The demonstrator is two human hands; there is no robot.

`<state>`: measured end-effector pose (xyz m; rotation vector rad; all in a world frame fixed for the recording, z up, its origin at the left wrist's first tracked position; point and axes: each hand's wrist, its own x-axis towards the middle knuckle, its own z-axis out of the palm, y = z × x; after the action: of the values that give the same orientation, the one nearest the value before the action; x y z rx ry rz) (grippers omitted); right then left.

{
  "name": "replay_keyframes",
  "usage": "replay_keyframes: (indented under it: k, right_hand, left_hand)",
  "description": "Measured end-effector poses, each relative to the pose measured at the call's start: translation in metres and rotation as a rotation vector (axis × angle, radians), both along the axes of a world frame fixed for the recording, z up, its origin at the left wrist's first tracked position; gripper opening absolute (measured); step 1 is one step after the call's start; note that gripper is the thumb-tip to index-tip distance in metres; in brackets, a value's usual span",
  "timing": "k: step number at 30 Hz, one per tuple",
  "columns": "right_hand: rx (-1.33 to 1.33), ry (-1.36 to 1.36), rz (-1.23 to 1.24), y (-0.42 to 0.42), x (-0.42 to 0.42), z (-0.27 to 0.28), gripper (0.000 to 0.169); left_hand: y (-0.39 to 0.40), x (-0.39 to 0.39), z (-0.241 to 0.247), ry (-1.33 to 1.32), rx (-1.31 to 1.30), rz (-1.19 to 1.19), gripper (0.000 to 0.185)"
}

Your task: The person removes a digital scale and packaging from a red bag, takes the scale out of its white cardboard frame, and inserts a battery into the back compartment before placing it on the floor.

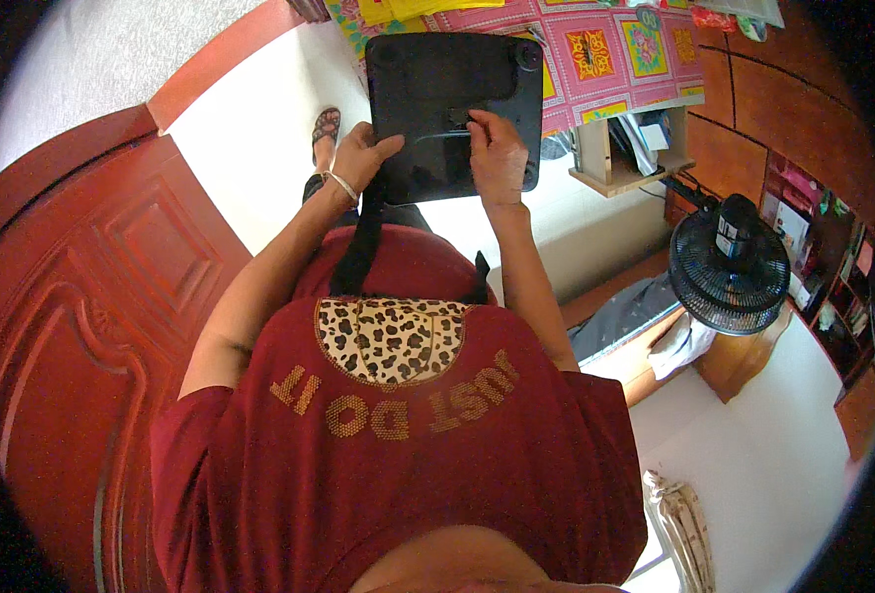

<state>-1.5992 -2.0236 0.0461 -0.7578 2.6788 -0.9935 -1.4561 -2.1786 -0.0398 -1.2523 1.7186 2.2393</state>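
A black, flat, roughly square plastic device with rounded corners [430, 81] lies before me, partly over the edge of a patterned tablecloth. It has round feet or knobs near its corners and a recess near its middle. My left hand [365, 154] grips its left edge, thumb on the face and fingers curled behind. My right hand [498, 152] is over the right half, with thumb and forefinger bent close to the central recess; whether they pinch something small there cannot be told. A black strap [358, 252] hangs below the device, in front of my dark red shirt.
The pink and yellow tablecloth [593, 55] covers a table ahead, with a wooden shelf [615, 174] of papers beneath. A black fan [730, 267] stands to the right. A red carved wooden door [111, 296] is at the left.
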Motion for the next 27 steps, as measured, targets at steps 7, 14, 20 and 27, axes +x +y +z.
replay_keyframes:
  k: [7,14,20,27]
  right_hand:
    - [0.025,0.073,0.0,0.003,0.001,-0.004,0.012]
    - [0.005,0.034,-0.019,0.004,0.001,-0.002,0.012]
    - [0.063,0.046,-0.004,0.004,-0.001,0.003,0.011]
    - [0.033,0.04,-0.018,0.01,-0.002,0.003,0.011]
  left_hand:
    - [0.005,-0.006,0.004,-0.036,-0.096,-0.05,0.043]
    - [0.003,-0.004,0.003,-0.073,-0.087,-0.092,0.044]
    - [0.004,-0.005,0.005,-0.014,-0.017,-0.057,0.042]
    - [0.003,-0.003,0.006,-0.01,0.054,-0.054,0.03]
